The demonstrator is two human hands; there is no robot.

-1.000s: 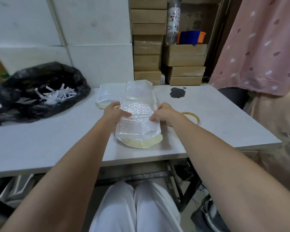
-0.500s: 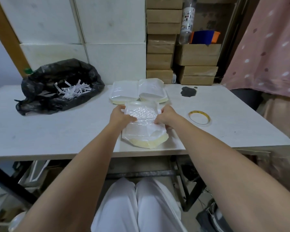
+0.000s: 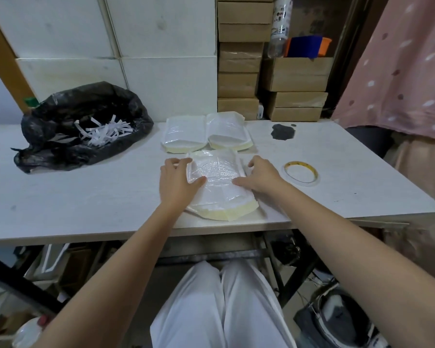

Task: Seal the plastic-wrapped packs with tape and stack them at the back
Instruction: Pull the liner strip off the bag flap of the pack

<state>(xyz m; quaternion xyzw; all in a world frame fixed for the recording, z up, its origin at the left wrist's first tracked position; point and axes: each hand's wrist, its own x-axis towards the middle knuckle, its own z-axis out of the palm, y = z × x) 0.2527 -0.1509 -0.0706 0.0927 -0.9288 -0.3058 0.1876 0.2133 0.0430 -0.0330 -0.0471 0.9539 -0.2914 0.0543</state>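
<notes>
Both hands, L point(image 3: 177, 178) & R point(image 3: 260, 175), fingers spread flat on wrapped pack point(image 3: 217, 182) atop surface point(image 3: 86, 197); pack contents unclear thru plastic; tape roll point(image 3: 301, 173) nearby.

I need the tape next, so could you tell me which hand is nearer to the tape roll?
Right. The right hand rests on the pack's right edge, beside the tape roll; the left hand is across the pack.
</notes>
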